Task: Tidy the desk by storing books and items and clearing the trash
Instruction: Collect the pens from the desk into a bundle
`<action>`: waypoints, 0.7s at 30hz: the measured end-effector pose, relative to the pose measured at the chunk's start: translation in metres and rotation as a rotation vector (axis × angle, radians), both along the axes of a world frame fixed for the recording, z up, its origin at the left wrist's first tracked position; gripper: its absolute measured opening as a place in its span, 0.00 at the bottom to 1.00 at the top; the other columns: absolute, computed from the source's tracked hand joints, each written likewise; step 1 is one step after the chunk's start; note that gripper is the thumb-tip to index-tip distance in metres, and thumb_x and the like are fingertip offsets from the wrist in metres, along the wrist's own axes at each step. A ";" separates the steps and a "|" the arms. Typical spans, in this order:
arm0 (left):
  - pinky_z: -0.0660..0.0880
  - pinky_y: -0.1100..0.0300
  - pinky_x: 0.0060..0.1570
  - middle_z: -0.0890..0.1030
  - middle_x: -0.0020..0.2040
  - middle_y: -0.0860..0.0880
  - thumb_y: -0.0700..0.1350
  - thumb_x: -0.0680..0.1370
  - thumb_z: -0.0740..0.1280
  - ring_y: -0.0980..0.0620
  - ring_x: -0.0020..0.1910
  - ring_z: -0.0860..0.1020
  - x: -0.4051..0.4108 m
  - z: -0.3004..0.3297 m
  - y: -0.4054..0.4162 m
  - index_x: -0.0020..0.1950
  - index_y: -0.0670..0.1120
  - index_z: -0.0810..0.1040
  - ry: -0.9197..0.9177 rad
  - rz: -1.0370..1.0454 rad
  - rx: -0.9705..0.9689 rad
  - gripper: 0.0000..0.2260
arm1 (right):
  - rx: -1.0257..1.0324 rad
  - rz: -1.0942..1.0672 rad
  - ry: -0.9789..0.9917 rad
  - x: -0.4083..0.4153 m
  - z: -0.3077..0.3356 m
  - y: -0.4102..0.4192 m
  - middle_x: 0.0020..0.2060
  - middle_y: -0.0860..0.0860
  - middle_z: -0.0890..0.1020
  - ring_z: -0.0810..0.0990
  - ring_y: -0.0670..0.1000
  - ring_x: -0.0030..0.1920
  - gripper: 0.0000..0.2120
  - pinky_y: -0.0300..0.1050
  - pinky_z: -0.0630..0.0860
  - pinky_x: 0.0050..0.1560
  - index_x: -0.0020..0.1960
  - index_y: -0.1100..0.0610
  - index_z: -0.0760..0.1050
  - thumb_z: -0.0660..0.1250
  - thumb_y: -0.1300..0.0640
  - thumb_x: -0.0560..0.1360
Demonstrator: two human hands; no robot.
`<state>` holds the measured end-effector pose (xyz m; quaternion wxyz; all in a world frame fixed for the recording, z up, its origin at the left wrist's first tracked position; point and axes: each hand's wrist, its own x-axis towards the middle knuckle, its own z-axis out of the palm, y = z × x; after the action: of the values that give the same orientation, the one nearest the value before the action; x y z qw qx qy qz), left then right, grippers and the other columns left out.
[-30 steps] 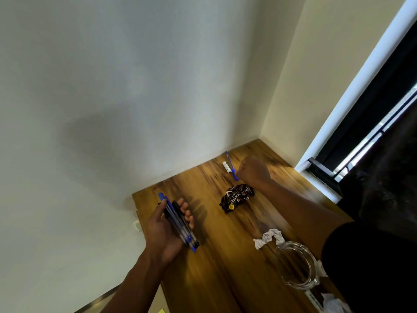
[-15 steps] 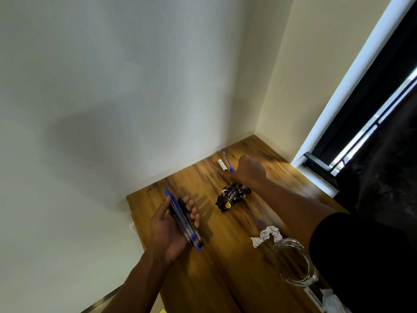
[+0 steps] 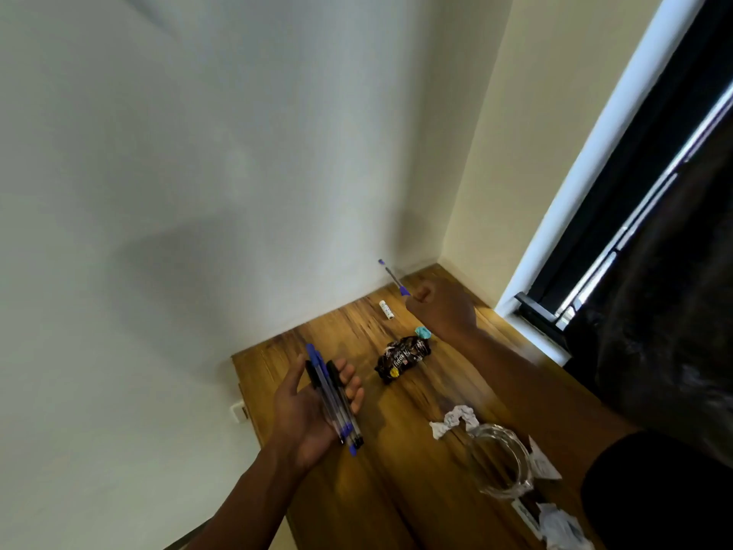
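The blue pen (image 3: 392, 278) is off the tabletop (image 3: 412, 490) now: my right hand (image 3: 444, 311) has it pinched at its lower end near the far corner, with the shaft angled up against the wall. That grip is curled tight, thumb and fingers closed around the blue tip. Half a second ago the same pen lay flat on the wood just beside the small white tube (image 3: 386, 310), with my fist down over it; the tube has stayed where it was, near the far edge. So the last loose pen is collected, I judge, and what it needs next is to join the others.

Those others, a bundle of pens (image 3: 332, 402) with blue and black caps, lie across my left hand (image 3: 313, 414), which is held palm up above the left edge of the tabletop. The fingers there are only loosely bent, cradling rather than squeezing. That hand looks much as it did in the earlier frames.

With my right hand lifted, a small teal scrap (image 3: 423, 332) shows just under the wrist; it was covered before. The view is blurred there, so I cannot say what it is. The dark snack wrapper (image 3: 402, 358) sits mid-tabletop, and a crumpled white paper (image 3: 456, 420) lies nearer me, beside the clear glass jar (image 3: 501, 462) at the near right. Trash clearing is not yet done.
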<state>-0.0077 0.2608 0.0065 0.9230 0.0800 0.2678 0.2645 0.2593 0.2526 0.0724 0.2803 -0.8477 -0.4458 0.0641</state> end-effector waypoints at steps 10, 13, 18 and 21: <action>0.76 0.46 0.59 0.82 0.59 0.41 0.64 0.78 0.65 0.41 0.57 0.82 0.040 0.014 -0.058 0.74 0.41 0.73 -0.012 -0.170 -0.042 0.34 | 0.355 0.056 0.425 -0.001 0.072 -0.126 0.34 0.54 0.86 0.84 0.52 0.31 0.11 0.43 0.76 0.25 0.47 0.61 0.83 0.78 0.53 0.74; 0.75 0.44 0.62 0.82 0.59 0.40 0.62 0.79 0.65 0.39 0.58 0.83 0.056 0.021 -0.085 0.71 0.39 0.74 -0.027 -0.254 -0.039 0.31 | 0.347 0.010 0.463 -0.006 0.077 -0.161 0.32 0.54 0.86 0.83 0.51 0.29 0.13 0.43 0.76 0.25 0.47 0.66 0.82 0.77 0.55 0.75; 0.76 0.48 0.59 0.80 0.56 0.42 0.62 0.80 0.64 0.43 0.53 0.79 0.077 0.028 -0.140 0.65 0.41 0.75 -0.073 -0.456 0.028 0.27 | 0.127 -0.102 0.437 -0.022 0.048 -0.214 0.28 0.54 0.84 0.80 0.48 0.25 0.11 0.40 0.75 0.25 0.41 0.61 0.82 0.79 0.54 0.72; 0.77 0.47 0.62 0.81 0.59 0.42 0.62 0.79 0.66 0.42 0.56 0.81 0.085 0.025 -0.173 0.68 0.41 0.77 -0.072 -0.552 0.046 0.28 | 0.051 -0.150 0.282 -0.034 0.022 -0.241 0.30 0.52 0.85 0.82 0.47 0.28 0.11 0.37 0.72 0.29 0.34 0.52 0.80 0.81 0.52 0.69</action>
<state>0.0777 0.0877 0.0313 0.9670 0.1613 0.1970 0.0115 0.2256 0.0117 0.0943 0.3653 -0.8538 -0.3391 0.1501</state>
